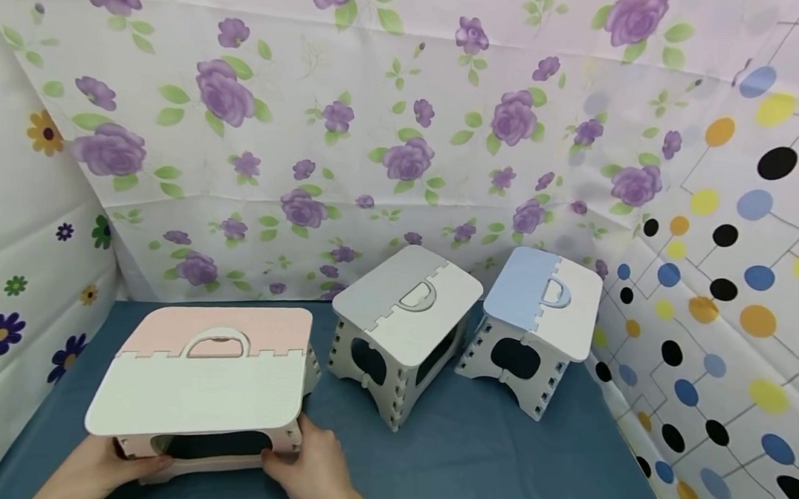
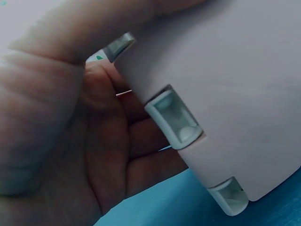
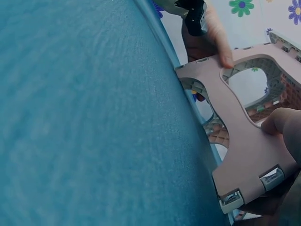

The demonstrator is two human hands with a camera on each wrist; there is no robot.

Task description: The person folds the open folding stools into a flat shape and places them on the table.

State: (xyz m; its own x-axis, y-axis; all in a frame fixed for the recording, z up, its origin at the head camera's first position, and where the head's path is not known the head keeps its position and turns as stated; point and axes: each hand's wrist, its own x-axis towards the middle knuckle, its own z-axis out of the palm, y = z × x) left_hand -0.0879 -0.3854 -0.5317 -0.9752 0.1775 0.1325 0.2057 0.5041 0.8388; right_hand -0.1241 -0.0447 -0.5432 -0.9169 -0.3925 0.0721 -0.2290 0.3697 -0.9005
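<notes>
A folding step stool (image 1: pixel 206 394) with a pink and white top and a carry handle stands unfolded at the left front in the head view. My left hand (image 1: pixel 98 468) grips the near left corner of its leg panel, thumb on the front face. On the right side of that panel, my right hand (image 1: pixel 319 465) holds the other corner, its thumb near the oval opening. The left wrist view shows the left fingers (image 2: pixel 146 136) behind the pink panel (image 2: pixel 235 94). In the right wrist view both thumbs press the pink panel (image 3: pixel 244 160); some right fingers are hidden.
A grey and white folding stool (image 1: pixel 407 302) stands unfolded at the middle back. Beside it on the right is a blue and white one (image 1: pixel 541 300). A blue cloth (image 1: pixel 457 468) covers the surface. Patterned curtains (image 1: pixel 363 166) hang behind and at both sides.
</notes>
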